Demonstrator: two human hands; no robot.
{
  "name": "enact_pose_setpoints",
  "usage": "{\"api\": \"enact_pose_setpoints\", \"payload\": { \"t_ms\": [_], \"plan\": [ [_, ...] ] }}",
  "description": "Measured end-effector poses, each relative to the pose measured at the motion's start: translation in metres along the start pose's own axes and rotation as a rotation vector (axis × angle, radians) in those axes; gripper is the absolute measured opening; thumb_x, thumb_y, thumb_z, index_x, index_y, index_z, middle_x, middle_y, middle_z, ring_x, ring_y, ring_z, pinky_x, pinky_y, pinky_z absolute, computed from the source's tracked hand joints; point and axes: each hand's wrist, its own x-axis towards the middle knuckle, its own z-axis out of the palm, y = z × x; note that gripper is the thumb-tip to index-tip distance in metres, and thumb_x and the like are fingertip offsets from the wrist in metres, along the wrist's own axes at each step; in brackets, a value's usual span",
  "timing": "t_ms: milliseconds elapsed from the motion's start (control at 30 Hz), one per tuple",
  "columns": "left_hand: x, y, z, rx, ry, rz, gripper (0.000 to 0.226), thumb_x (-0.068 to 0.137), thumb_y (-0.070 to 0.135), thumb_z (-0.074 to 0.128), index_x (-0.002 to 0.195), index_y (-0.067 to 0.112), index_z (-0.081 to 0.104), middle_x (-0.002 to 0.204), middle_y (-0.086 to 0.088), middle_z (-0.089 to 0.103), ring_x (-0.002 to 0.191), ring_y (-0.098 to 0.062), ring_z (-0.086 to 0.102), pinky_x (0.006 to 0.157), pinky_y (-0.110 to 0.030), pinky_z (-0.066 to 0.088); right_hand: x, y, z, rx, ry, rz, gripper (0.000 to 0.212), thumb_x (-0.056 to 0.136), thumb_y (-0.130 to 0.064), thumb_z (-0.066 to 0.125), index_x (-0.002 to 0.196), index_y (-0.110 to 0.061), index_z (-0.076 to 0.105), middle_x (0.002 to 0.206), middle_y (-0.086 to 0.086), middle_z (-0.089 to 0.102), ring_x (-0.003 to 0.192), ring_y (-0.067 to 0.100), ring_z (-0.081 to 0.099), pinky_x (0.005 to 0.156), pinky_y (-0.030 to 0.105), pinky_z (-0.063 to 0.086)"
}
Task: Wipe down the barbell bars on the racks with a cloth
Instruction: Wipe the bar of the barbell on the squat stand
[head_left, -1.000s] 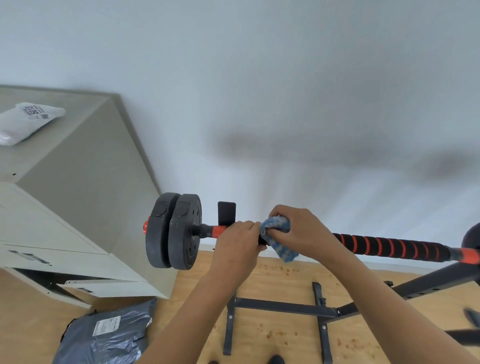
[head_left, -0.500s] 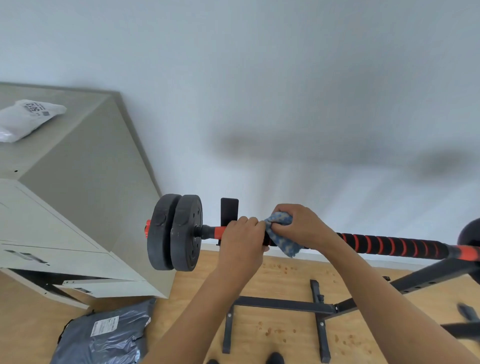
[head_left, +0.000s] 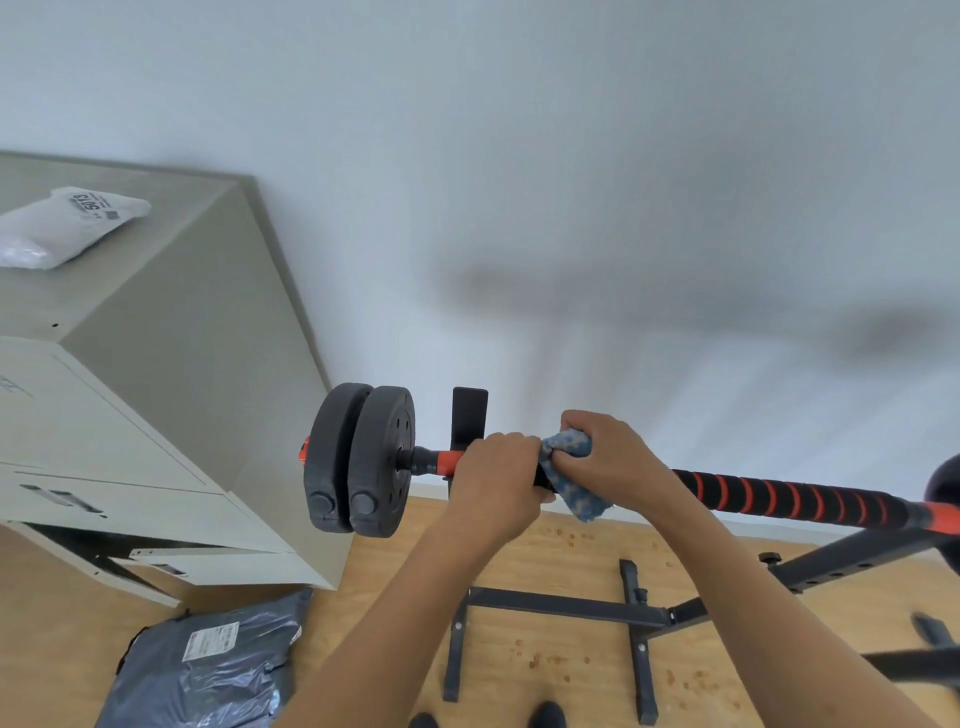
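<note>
A black bar (head_left: 779, 499) with red spiral stripes lies across the rack (head_left: 470, 415). A crumpled blue cloth (head_left: 569, 447) drapes over it beside the rack's upright.

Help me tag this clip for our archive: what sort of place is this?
Probably a spare room or office corner used as a home gym: a plate-loaded barbell sits on a black steel rack beside a beige cabinet, with a grey mailing bag on the wood floor.

The right grip (head_left: 613, 462) rolls the cloth (head_left: 584, 501) slightly round the bar (head_left: 779, 496) (hardly sliding along it); the left grip (head_left: 498, 478) edges toward the cloth.
</note>
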Motion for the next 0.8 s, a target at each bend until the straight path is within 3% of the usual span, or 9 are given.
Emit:
{"api": "enact_pose_setpoints", "payload": {
  "t_ms": [67,133,367,433,533,600,700,800],
  "plan": [
    [0.007,-0.002,-0.009,0.017,-0.102,0.022,0.018,0.1,0.033,0.067,0.113,0.02,0.065,0.106,0.001,0.069,0.098,-0.024,0.066,0.089,-0.039,0.05,0.001,-0.003,-0.005,-0.005,-0.062,0.002,0.027,0.084,-0.023,0.068,0.067,-0.025,0.047,0.054,-0.014,0.049,0.053,0.002,0.047,0.055,0.017,0.039],
    [0.005,-0.001,-0.006,0.049,-0.09,0.024,0.016,0.1,0.023,0.066,0.116,0.02,0.064,0.109,0.0,0.07,0.1,-0.024,0.066,0.087,-0.037,0.048,0.003,-0.004,-0.005,-0.023,-0.052,0.004,0.026,0.084,-0.023,0.068,0.068,-0.023,0.049,0.058,-0.012,0.052,0.054,0.004,0.049,0.056,0.019,0.04],
    [-0.021,-0.003,0.031,0.066,0.272,0.097,0.032,0.075,0.015,0.09,0.097,0.024,0.067,0.085,0.011,0.069,0.08,-0.014,0.064,0.084,-0.03,0.05,0.0,0.0,0.003,-0.023,0.046,0.01,0.023,0.085,-0.023,0.069,0.07,-0.022,0.052,0.064,-0.008,0.058,0.059,0.005,0.053,0.058,0.019,0.041],
    [-0.015,0.001,0.02,0.076,0.232,0.083,0.025,0.085,0.024,0.084,0.101,0.023,0.064,0.091,0.008,0.067,0.084,-0.018,0.064,0.079,-0.031,0.047,-0.003,-0.001,0.001,-0.029,0.021,-0.004,0.023,0.085,-0.024,0.068,0.07,-0.021,0.051,0.062,-0.008,0.057,0.056,0.003,0.052,0.056,0.017,0.041],
    [0.005,0.002,-0.007,0.096,-0.058,0.064,0.019,0.102,0.036,0.064,0.11,0.019,0.061,0.103,0.001,0.067,0.094,-0.024,0.064,0.079,-0.036,0.044,-0.002,-0.004,-0.007,-0.029,-0.067,-0.018,0.025,0.083,-0.025,0.07,0.068,-0.023,0.05,0.057,-0.013,0.053,0.053,0.002,0.049,0.054,0.017,0.04],
    [0.012,0.001,-0.013,0.069,-0.172,0.037,0.015,0.103,0.03,0.061,0.112,0.018,0.063,0.107,-0.001,0.07,0.096,-0.025,0.066,0.082,-0.038,0.048,0.0,-0.005,-0.007,-0.014,-0.055,-0.02,0.025,0.083,-0.024,0.07,0.068,-0.022,0.05,0.058,-0.012,0.053,0.054,0.002,0.049,0.055,0.017,0.041],
    [0.008,0.001,-0.008,0.071,-0.107,-0.015,0.019,0.098,0.013,0.064,0.116,0.019,0.064,0.109,-0.001,0.071,0.099,-0.024,0.066,0.083,-0.036,0.05,0.001,-0.002,0.002,-0.008,0.033,-0.01,0.027,0.084,-0.022,0.07,0.067,-0.022,0.049,0.059,-0.01,0.053,0.056,0.004,0.05,0.056,0.017,0.04],
    [-0.007,0.002,0.004,0.058,0.07,0.025,0.019,0.095,0.016,0.071,0.114,0.02,0.066,0.103,0.003,0.071,0.095,-0.022,0.066,0.081,-0.033,0.047,0.007,-0.002,0.005,-0.008,0.053,0.015,0.029,0.083,-0.017,0.067,0.064,-0.021,0.046,0.058,-0.008,0.049,0.056,0.008,0.046,0.057,0.023,0.038]
  ]
}}
